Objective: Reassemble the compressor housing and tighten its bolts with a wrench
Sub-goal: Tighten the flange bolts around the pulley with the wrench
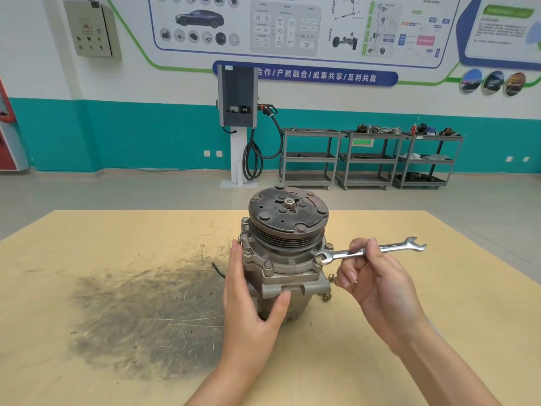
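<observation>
Tightening stage: right hand (377, 276) grips wrench (371, 249), jaw on flange bolt (318, 260); left hand (251, 300), fingers straight, braces compressor (285, 253). Next likely needs a steady wrench swing.

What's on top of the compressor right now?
A rusty grooved pulley with a center nut sits atop the compressor. Whatever lies beneath the pulley is covered.
</observation>
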Motion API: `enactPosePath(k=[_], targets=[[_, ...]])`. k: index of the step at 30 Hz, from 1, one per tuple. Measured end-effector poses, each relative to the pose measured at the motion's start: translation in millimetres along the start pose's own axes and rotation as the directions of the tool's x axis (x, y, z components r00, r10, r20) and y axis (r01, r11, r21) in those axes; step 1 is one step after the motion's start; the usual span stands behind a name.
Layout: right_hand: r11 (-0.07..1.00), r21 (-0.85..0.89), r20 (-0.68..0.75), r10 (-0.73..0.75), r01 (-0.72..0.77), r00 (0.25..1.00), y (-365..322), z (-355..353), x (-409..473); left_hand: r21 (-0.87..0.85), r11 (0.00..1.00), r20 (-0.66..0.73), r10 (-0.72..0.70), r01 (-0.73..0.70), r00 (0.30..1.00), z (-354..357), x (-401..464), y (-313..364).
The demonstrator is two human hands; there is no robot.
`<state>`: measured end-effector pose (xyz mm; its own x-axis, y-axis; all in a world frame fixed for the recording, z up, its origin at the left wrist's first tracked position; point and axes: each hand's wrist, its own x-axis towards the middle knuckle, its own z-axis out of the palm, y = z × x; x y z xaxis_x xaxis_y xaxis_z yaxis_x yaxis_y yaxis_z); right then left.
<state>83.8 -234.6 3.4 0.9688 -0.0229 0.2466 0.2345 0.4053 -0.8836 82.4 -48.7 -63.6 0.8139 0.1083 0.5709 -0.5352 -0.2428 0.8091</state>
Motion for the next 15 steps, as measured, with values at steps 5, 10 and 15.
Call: enactPosePath(k=[5,10,15], targets=[[0.995,-0.029,0.049,0.094,-0.093,0.994,-5.3,-1.0,12.8,-0.002,1.0,0.002,0.002,-0.002,1.0,-0.5,-0.5,1.4],[0.987,-0.034,0.116,0.16,-0.157,0.98,-12.7,-2.6,24.5,0.001,1.0,0.005,-0.001,0.001,1.0,0.2,0.4,-0.2],[0.995,0.003,0.158,0.101,-0.102,0.982,-10.6,-1.1,26.2,-0.01,1.0,0.009,-0.005,0.005,1.0,0.3,0.6,-2.5]])
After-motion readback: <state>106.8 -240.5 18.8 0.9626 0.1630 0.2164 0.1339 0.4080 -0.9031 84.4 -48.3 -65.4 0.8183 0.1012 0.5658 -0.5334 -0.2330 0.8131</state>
